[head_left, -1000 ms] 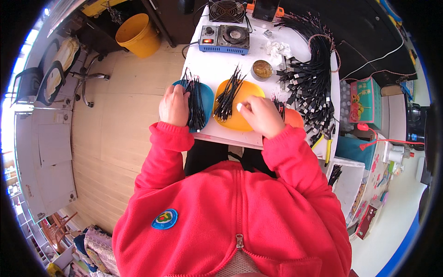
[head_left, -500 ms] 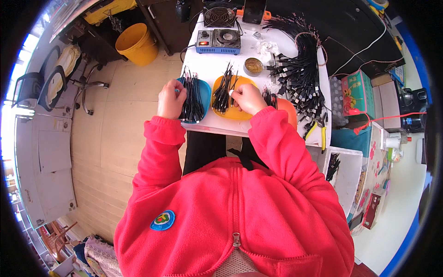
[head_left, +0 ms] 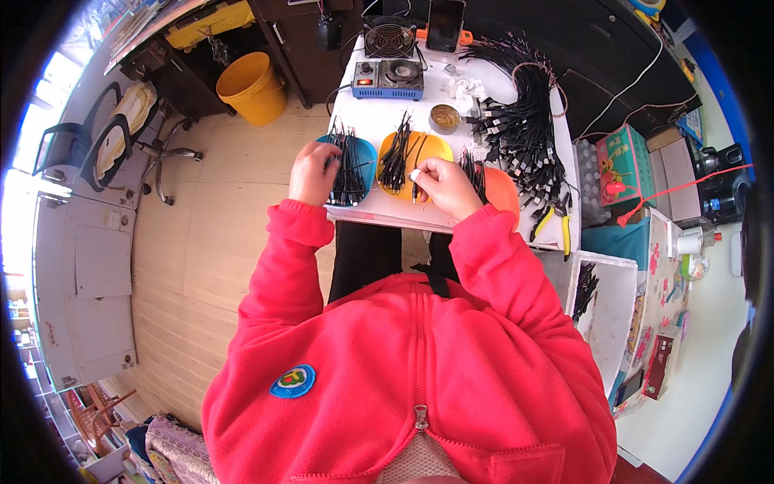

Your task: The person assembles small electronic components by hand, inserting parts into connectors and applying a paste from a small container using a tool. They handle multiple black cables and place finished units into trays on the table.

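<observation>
My left hand [head_left: 313, 174] is at the left edge of a blue plate [head_left: 368, 153], its fingers curled on a thin black cable that crosses the cable bundle [head_left: 348, 181] there. Over the near right side of a yellow plate [head_left: 439, 147], my right hand [head_left: 448, 187] pinches one black cable [head_left: 415, 192] between thumb and fingers. Its dark connector end points down toward me. A separate bundle of black cables [head_left: 394, 165] lies on the yellow plate's left half. Beyond my right wrist, more black cables [head_left: 474, 175] rest on an orange plate [head_left: 503, 194], partly hidden by my sleeve.
A blue solder pot [head_left: 389, 83] and a black fan [head_left: 389, 40] stand at the back of the white table. A round tin [head_left: 444, 118] sits behind the plates. Right of it spreads a large cable pile [head_left: 528, 137], with yellow-handled pliers [head_left: 564, 230] near the table corner.
The whole view has shifted slightly. My right hand has drawn a single cable away from the bundle on the yellow plate, toward the right. My left hand stays at the blue plate, fingers turned lower.
</observation>
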